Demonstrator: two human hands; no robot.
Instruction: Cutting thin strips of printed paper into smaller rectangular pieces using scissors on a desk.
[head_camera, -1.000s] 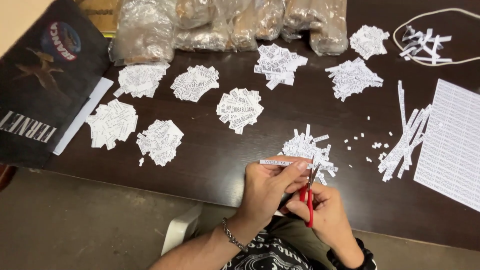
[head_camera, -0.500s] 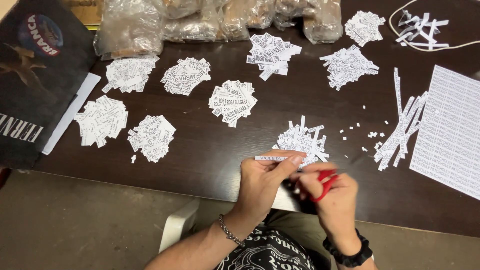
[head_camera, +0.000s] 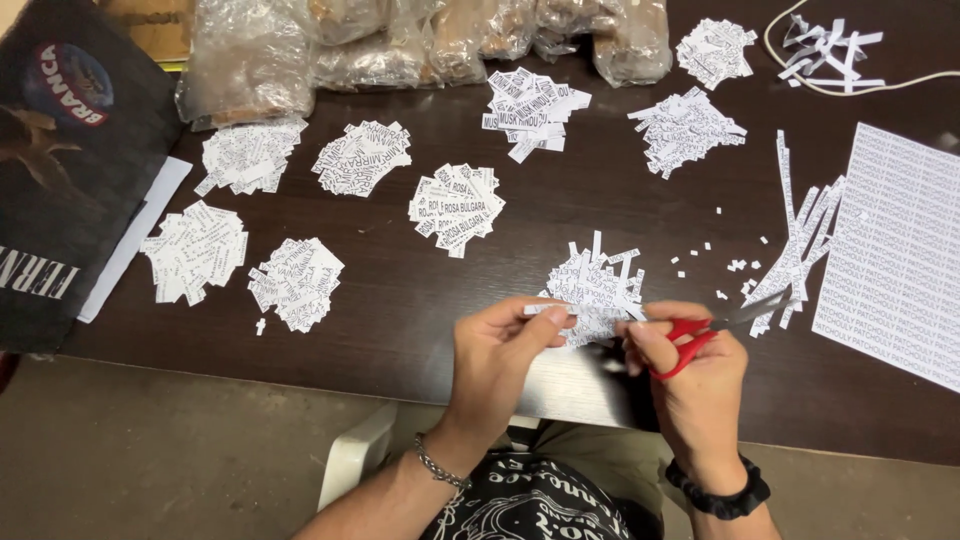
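Now: left hand (head_camera: 497, 352) pinches one paper strip (head_camera: 548, 310) at 6 o'clock; right hand (head_camera: 692, 375) grips one pair of red scissors (head_camera: 712, 328); nine label piles (head_camera: 456, 208) across dark table (head_camera: 400, 300); one printed sheet (head_camera: 895, 255) at 3 o'clock

On the dark wooden worktop (head_camera: 420, 300), I see small heaps of cut white paper labels (head_camera: 456, 208) spread in two rows. Behind them, at the far edge, lie clear plastic bags (head_camera: 400, 45). A dark printed folder (head_camera: 60, 170) sits at the left. A white printed sheet (head_camera: 900, 260) lies at the right, with long white paper strips (head_camera: 800, 235) just left of it.
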